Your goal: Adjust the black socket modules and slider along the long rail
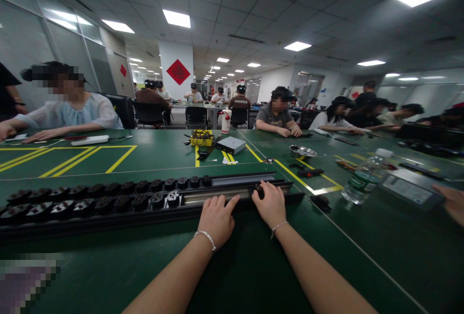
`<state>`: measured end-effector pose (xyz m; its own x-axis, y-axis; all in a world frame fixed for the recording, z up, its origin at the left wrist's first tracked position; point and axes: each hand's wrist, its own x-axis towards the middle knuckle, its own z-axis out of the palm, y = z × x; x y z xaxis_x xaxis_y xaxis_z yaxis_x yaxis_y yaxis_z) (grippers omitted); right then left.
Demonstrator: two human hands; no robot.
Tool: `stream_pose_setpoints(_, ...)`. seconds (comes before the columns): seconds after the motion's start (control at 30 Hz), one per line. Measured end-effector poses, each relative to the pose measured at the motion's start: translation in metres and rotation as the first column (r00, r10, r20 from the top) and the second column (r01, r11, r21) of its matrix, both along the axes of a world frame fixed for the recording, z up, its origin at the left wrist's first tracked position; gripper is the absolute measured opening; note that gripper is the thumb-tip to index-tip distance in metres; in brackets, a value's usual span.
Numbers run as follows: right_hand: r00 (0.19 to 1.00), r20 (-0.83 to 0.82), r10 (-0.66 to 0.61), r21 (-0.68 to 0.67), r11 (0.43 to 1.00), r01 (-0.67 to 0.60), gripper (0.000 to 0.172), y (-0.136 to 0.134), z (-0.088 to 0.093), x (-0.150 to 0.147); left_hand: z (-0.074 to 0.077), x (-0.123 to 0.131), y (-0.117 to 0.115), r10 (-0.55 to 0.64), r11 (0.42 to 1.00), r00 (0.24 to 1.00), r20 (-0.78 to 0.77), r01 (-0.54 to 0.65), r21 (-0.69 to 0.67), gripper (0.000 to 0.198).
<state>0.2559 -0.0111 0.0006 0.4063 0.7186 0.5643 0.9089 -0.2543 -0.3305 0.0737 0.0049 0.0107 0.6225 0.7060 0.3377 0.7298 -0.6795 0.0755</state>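
Note:
A long black track (192, 200) lies across the table, its channel bare and shiny between my hands. Black round socket-like modules (104, 205) fill the left part of its front row. A lighter, silvery module (173, 199) ends that row. My left hand (216, 217) rests on the track's front edge, index finger stretched to the right, holding nothing I can see. Near the track's right end, my right hand (270, 202) has its fingers closed around a small black module (258, 190), partly hidden by them. A second row of black modules (126, 187) sits behind the first.
Right of the track are a water bottle (367, 178), a grey metal box (413, 188), a black piece (321, 202) and a steel bowl (303, 151). Beyond stand a yellow box with cables (202, 137) and a grey box (231, 145). A co-worker's hand (451, 203) reaches in at right.

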Motion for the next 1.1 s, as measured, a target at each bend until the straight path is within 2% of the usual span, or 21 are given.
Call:
stream_pose_setpoints(0.63,0.999,-0.027,-0.017,-0.037,0.999,0.016,0.044,0.0008,0.0006,0.0016,-0.0067,-0.0007,0.0033,-0.02,0.998,0.999,0.035,0.018,0.062,0.058)
stream_pose_setpoints(1.1,1.0,-0.002,-0.008,-0.024,1.0,0.008,0.043,0.0003,-0.0013,0.0046,-0.0062,0.0003,0.0029,-0.008,0.999,1.0,0.019,0.007,0.038,0.058)
